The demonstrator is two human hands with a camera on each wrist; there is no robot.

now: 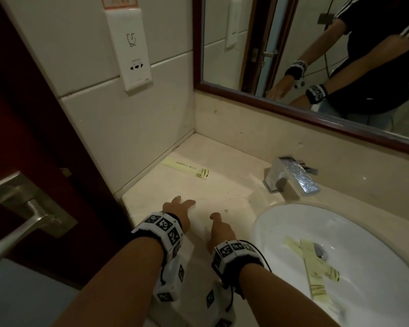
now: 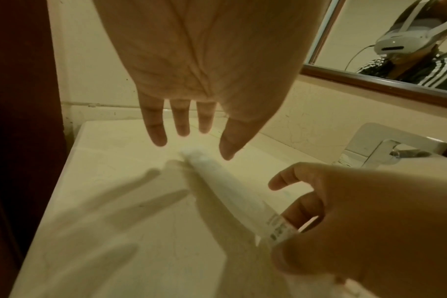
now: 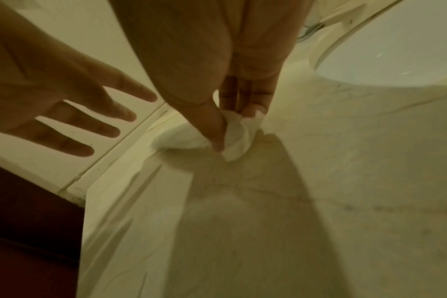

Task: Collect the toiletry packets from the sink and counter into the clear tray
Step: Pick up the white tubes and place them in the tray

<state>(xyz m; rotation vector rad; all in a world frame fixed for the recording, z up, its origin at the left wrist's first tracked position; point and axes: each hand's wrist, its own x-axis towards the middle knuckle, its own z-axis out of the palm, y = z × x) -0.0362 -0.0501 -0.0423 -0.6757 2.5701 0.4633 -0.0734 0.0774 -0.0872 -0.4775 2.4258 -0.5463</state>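
My right hand (image 1: 219, 223) pinches one end of a long white packet (image 2: 230, 191) between thumb and fingers (image 3: 217, 139), low over the counter left of the sink. The packet's end is crumpled in that grip (image 3: 240, 131). My left hand (image 1: 180, 204) hovers beside it with fingers spread and holds nothing (image 2: 189, 145). Faint clear edges under both hands look like the clear tray (image 3: 130, 181); its outline is hard to make out. A yellow packet (image 1: 185, 166) lies at the back left of the counter. Two yellow packets (image 1: 314, 263) lie crossed in the sink (image 1: 281, 213) by the drain.
A chrome faucet (image 1: 291, 175) stands behind the basin. The tiled wall (image 1: 128, 138) and a dark door with a metal handle (image 1: 31, 215) close off the left side. A framed mirror (image 1: 316, 55) hangs above the backsplash.
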